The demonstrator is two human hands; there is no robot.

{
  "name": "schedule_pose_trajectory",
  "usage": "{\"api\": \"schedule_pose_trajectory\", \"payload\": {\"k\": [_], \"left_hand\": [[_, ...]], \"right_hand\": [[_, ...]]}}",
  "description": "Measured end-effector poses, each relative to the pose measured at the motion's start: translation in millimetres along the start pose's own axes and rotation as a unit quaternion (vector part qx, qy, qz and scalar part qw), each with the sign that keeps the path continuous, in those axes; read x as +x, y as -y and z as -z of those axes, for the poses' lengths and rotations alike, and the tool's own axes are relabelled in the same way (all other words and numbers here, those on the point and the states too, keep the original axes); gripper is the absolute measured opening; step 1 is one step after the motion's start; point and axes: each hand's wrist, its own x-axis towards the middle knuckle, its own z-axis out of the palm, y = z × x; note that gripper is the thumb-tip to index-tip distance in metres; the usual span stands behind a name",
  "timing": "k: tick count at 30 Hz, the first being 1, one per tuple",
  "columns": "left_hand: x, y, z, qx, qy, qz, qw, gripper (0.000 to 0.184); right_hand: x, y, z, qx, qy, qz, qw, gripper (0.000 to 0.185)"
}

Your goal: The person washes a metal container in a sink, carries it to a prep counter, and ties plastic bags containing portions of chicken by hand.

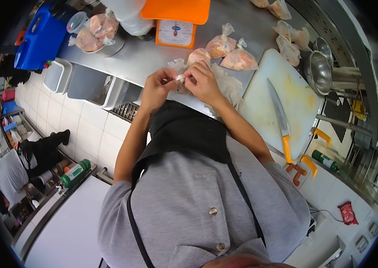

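Note:
Close together at the near edge of the steel counter, my left hand (159, 85) and my right hand (202, 82) both pinch the white twisted neck of a plastic bag (180, 78). The bag's lower part is mostly hidden by my hands. Just beyond them lie tied clear bags of pale pink meat, one (198, 56) right behind my fingers, another (221, 46) further back and a third (240, 59) to the right. A crumpled whitish cloth (225, 85) rests beside my right hand.
An orange scale (176, 33) stands behind the bags. To the right, a knife (279, 109) lies on a white cutting board (260, 91). Metal strainers (319, 73) are beyond it. A pot (108, 48) with bagged meat stands left. A person (12, 172) is at far left.

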Motion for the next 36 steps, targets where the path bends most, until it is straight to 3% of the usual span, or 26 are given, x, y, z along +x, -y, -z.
{"api": "schedule_pose_trajectory", "payload": {"k": [1,2,4,8,10,14,18,20,21,23,25,26,28,31,32,34,35,36], "left_hand": [[-3.2,-10.8,-13.6,-0.061,-0.032,-0.038,0.997,0.028],[-1.9,-13.8,-15.0,-0.060,-0.024,-0.037,0.997,0.028],[1.5,-17.5,-16.8,-0.065,0.056,-0.023,0.996,0.038],[9.0,-56.0,-33.7,-0.109,0.134,0.011,0.985,0.034],[18.4,-68.6,-53.3,-0.156,0.143,0.017,0.977,0.030],[48.7,-70.7,-87.1,-0.174,0.167,0.054,0.969,0.018],[74.9,-48.4,-107.4,-0.149,0.201,0.052,0.967,0.019],[85.5,-42.9,-113.1,0.120,0.179,-0.035,0.976,0.020],[85.5,-38.0,-113.8,0.120,0.181,-0.037,0.975,0.020],[82.8,-30.3,-113.6,0.186,0.125,-0.174,0.959,0.015],[81.4,-20.0,-105.0,0.179,0.085,-0.183,0.963,0.015],[77.0,-19.8,-100.2,0.171,0.043,-0.190,0.966,0.016],[69.6,-30.6,-89.2,0.139,0.045,-0.171,0.974,0.016],[62.2,-39.2,-78.8,0.114,0.036,-0.156,0.980,0.017],[59.4,-40.0,-75.3,0.123,0.032,-0.162,0.979,0.018],[55.3,-42.5,-70.8,0.118,0.024,-0.155,0.980,0.018],[53.4,-42.5,-69.4,0.113,0.021,-0.146,0.983,0.018],[51.9,-40.8,-68.5,0.112,0.018,-0.142,0.983,0.018]], "right_hand": [[0.2,-0.4,4.2,-0.028,-0.001,0.017,0.999,0.011],[-1.1,0.5,8.0,-0.033,-0.006,0.014,0.999,0.011],[-2.9,5.2,16.9,-0.014,-0.018,-0.003,1.000,0.012],[6.2,38.6,57.8,-0.020,-0.036,-0.014,0.999,0.015],[12.6,47.7,84.0,-0.197,-0.042,0.145,0.969,0.022],[22.9,40.0,129.9,-0.370,0.029,0.215,0.903,0.020],[28.3,27.9,159.7,-0.441,0.117,0.223,0.861,0.014],[41.7,25.2,174.9,-0.475,0.134,0.187,0.850,0.008],[47.2,21.5,182.2,-0.477,0.134,0.186,0.849,0.008],[61.8,9.9,201.9,-0.411,0.000,0.142,0.901,0.015],[71.2,-2.2,221.2,-0.514,-0.056,-0.043,0.855,0.029],[68.0,-16.9,229.2,-0.514,-0.056,-0.048,0.854,0.029],[54.0,-61.9,243.1,-0.651,-0.052,-0.232,0.721,0.033],[18.9,-142.6,249.7,-0.695,-0.063,-0.238,0.675,0.037],[18.7,-146.5,259.7,-0.695,-0.061,-0.234,0.677,0.037],[24.8,-149.9,281.9,-0.553,-0.080,-0.282,0.780,0.034],[30.2,-139.1,291.1,-0.553,-0.076,-0.278,0.782,0.034],[30.4,-126.0,301.8,-0.522,-0.098,-0.216,0.819,0.031]]}}
